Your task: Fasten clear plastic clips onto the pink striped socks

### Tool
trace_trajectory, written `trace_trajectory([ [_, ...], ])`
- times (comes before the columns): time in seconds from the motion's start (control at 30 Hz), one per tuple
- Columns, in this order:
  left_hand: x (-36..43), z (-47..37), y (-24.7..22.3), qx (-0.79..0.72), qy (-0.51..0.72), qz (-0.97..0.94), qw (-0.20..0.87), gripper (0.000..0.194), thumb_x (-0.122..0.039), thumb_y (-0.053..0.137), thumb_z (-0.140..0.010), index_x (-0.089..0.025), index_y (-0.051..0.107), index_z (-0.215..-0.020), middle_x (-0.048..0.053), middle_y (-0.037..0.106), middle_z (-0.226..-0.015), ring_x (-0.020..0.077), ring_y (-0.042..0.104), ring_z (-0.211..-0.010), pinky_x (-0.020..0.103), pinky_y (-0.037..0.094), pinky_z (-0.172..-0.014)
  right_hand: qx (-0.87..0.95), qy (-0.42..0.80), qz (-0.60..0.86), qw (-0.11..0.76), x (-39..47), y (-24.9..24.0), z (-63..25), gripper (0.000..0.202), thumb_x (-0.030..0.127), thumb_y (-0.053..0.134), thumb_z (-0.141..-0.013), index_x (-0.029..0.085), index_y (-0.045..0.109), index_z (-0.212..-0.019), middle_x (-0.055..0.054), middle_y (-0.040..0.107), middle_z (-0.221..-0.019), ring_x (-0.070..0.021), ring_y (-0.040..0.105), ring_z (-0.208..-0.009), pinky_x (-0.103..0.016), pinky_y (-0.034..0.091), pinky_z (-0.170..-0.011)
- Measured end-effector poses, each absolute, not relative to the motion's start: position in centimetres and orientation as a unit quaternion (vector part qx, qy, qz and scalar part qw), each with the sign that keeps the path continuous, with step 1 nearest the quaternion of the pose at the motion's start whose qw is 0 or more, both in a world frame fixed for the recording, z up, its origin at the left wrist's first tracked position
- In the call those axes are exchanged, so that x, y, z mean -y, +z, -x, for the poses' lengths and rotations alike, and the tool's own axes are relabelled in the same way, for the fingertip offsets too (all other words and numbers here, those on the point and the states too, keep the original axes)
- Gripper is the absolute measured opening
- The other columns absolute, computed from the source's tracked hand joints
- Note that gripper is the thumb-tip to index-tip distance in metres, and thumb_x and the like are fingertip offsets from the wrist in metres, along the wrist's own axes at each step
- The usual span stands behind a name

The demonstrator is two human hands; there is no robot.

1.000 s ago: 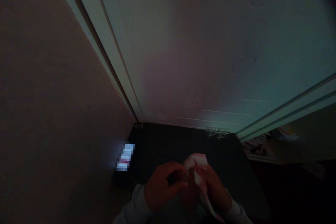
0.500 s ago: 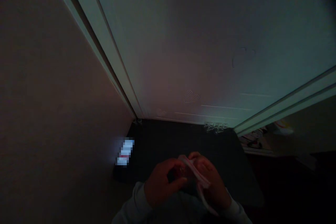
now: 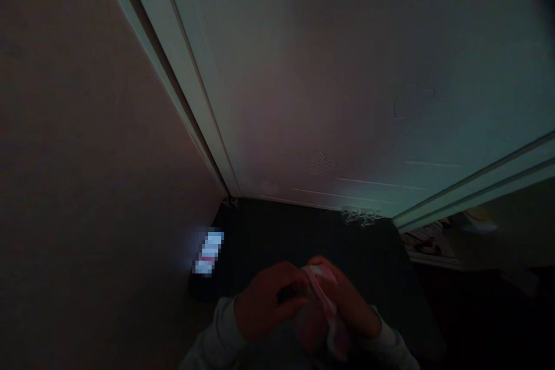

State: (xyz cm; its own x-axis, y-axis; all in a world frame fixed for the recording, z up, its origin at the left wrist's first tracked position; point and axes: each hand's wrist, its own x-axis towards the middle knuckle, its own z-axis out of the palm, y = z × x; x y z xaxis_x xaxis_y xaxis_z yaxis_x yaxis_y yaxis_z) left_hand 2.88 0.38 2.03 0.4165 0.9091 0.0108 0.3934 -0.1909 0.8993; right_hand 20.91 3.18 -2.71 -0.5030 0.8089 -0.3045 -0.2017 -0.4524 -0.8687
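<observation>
The right grip (image 3: 350, 298) has its fingers bent together, pinching a pink and white cloth (image 3: 328, 307); the left grip (image 3: 265, 302) curls beside it with a dark gap between thumb and fingers, and whether something sits inside that curl I cannot tell in this dim light. The cloth is bunched between the two grips, its lower end hanging toward the person, in front of the middle of the desk (image 3: 269, 237) on its near side. It looks thin, so I judge it light, limp and hard to damage: it should fold at a touch, slip little, and droop wherever it is unsupported. A pinch on a doubled fold near the top would hold it well, while the hanging end seems likelier to swing or snag. Farther out, a glowing screen (image 3: 208, 251), blurred, stands at the desk's left edge. Small clear pieces (image 3: 359, 216) cluster along the back edge near the right corner, with a few more clear bits (image 3: 229, 202) at the back left corner.
</observation>
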Motion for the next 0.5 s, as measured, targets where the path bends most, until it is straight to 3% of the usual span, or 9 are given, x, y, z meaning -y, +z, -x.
trace_trajectory([
  [0.23,-1.2,-3.6,2.0,-0.503,0.312,-0.64,0.49,0.017,-0.018,0.068,-0.072,-0.015,0.065,-0.089,0.0,0.062,-0.077,0.0136,0.054,-0.069,0.022,0.04,-0.066,0.36,0.765,0.389,0.365,-3.6,-2.5,-20.8,0.029,0.042,0.067,-0.072,0.021,0.051,-0.085,0.004,0.056,-0.066,-0.0108,0.048,-0.056,-0.021,0.039,-0.051],
  [0.5,-1.2,-4.1,1.5,-0.5,0.351,-0.56,0.559,0.017,-0.022,0.067,-0.071,-0.015,0.062,-0.086,-0.001,0.059,-0.073,0.0138,0.053,-0.068,0.024,0.039,-0.065,0.407,0.71,0.429,0.384,-3.1,-1.7,-20.9,0.032,0.047,0.066,-0.07,0.02,0.05,-0.077,0.006,0.046,-0.061,-0.009,0.039,-0.053,-0.019,0.035,-0.047],
])
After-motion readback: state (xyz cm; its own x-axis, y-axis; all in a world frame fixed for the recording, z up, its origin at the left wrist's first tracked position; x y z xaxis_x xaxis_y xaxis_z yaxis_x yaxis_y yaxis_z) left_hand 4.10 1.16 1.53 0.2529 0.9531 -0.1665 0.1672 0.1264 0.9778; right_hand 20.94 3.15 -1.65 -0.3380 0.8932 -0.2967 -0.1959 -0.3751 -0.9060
